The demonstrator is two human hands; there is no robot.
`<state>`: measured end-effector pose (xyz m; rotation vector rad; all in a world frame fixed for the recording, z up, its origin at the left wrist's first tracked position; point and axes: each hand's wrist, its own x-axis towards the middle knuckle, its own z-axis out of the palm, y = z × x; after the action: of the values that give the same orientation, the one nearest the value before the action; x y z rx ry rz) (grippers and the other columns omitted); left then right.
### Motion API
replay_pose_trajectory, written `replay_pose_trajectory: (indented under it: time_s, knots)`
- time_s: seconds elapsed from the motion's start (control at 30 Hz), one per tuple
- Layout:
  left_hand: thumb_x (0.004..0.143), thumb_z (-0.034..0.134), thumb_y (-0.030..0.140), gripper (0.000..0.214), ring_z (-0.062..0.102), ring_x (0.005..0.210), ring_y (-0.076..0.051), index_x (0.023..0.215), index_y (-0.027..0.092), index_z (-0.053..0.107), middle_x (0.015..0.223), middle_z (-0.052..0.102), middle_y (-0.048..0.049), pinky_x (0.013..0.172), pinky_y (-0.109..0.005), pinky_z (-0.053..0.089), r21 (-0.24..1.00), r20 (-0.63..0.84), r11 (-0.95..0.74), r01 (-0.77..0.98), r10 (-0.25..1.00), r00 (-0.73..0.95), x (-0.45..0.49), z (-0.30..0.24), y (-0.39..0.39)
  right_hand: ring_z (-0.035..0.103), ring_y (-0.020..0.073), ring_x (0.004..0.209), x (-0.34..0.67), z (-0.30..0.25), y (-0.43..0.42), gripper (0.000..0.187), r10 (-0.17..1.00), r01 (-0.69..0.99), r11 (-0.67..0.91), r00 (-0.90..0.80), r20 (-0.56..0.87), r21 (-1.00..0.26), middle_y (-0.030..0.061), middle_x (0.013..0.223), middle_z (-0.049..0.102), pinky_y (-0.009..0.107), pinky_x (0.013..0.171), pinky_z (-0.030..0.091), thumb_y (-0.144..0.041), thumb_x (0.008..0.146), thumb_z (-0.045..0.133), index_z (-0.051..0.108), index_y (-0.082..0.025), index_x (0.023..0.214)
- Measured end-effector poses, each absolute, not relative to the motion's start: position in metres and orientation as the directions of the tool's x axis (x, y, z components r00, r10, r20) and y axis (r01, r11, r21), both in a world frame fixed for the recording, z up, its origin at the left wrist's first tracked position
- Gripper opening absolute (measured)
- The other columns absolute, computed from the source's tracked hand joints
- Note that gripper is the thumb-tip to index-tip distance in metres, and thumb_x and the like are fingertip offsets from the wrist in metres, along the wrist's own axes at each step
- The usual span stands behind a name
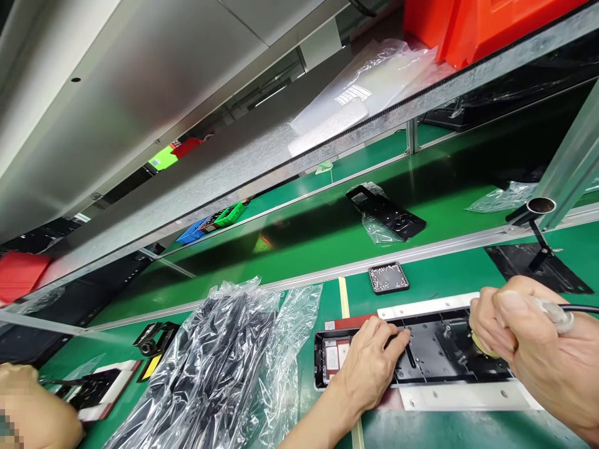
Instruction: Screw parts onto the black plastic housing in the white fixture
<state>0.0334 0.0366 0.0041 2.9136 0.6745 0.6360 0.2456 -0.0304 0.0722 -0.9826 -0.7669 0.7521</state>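
A long black panel (435,358) lies in a jig with silver rails (468,397) on the green bench. My left hand (369,368) rests flat on the panel's left part, fingers spread, pressing it down. My right hand (524,340) is closed round a powered screwdriver (556,315) with a black cable, its tip down on the panel's right part; the tip itself is hidden by my fingers. Just behind the jig sits a small black tray of screws (388,277).
A pile of black parts in clear plastic bags (224,368) lies to the left of the jig. Another person's arm (32,411) works at far left beside a second jig (100,390). A bagged black panel (386,213) lies on the green conveyor. A metal shelf (281,143) overhangs.
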Motion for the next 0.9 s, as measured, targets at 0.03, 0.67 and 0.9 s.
replay_pose_trajectory:
  time_s: [0.03,0.67,0.9]
  knots:
    - [0.101,0.048,0.009,0.035,0.058,0.095,-0.022,0.134,0.013,0.059,0.112,0.069,-0.0114,0.085,-0.038,0.058,0.166,0.372,-0.900,0.403,0.436,0.820,0.033,0.005,0.037,0.041,0.0123,0.044,0.246,0.073,-0.031,0.049,0.828,-0.202,0.358,0.519,0.210,-0.912,-0.0007,0.053,0.040,0.027,0.037,0.030,-0.039,0.095,0.068,0.043,-0.019,0.059]
    - [0.098,0.050,0.005,0.043,0.057,0.092,-0.023,0.139,0.015,0.054,0.110,0.068,-0.0109,0.077,-0.038,0.057,0.204,0.321,-0.904,0.377,0.425,0.847,0.019,0.013,0.005,0.040,0.0124,0.044,0.245,0.075,-0.031,0.049,0.829,-0.207,0.351,0.523,0.201,-0.913,-0.0008,0.052,0.039,0.027,0.038,0.028,-0.040,0.096,0.067,0.042,-0.020,0.060]
    - [0.099,0.049,0.008,0.041,0.058,0.093,-0.023,0.139,0.015,0.055,0.111,0.069,-0.0116,0.077,-0.039,0.058,0.199,0.309,-0.904,0.379,0.425,0.851,0.019,0.012,0.003,0.041,0.0123,0.044,0.244,0.075,-0.032,0.047,0.826,-0.185,0.361,0.519,0.221,-0.914,-0.0008,0.053,0.040,0.027,0.038,0.029,-0.040,0.096,0.068,0.043,-0.020,0.061]
